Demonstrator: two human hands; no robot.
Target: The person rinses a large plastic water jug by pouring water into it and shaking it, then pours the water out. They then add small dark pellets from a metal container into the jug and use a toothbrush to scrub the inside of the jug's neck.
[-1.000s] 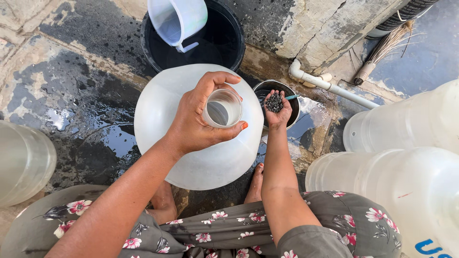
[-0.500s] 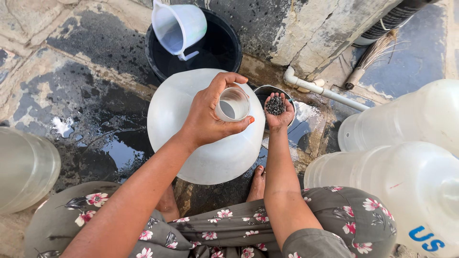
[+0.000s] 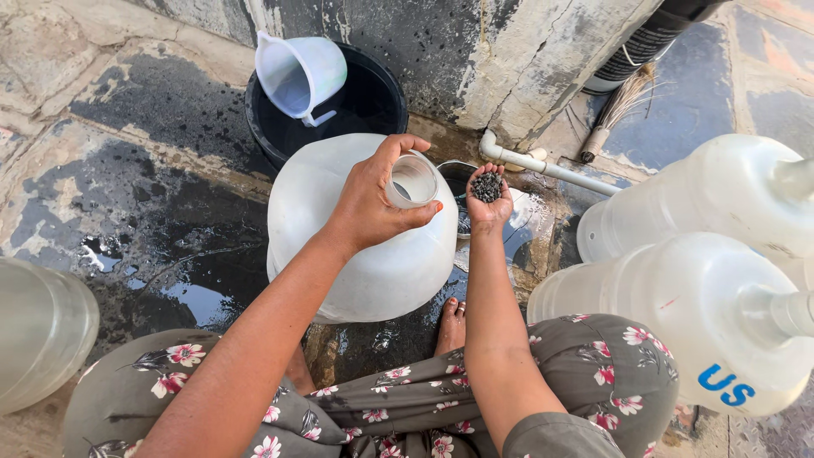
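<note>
Two hands are over the big white jug (image 3: 356, 254) standing between my knees: my left hand (image 3: 373, 199) is wrapped around its neck (image 3: 413, 181), fingers and thumb gripping the rim, while my right hand (image 3: 489, 197) is cupped palm-up just beside the opening, holding a small heap of dark grit (image 3: 487, 187). Behind the jug sits a black bucket (image 3: 373, 102) with a pale pitcher (image 3: 298, 75) tilted in it, and more jugs (image 3: 695, 314) lie at my right
</note>
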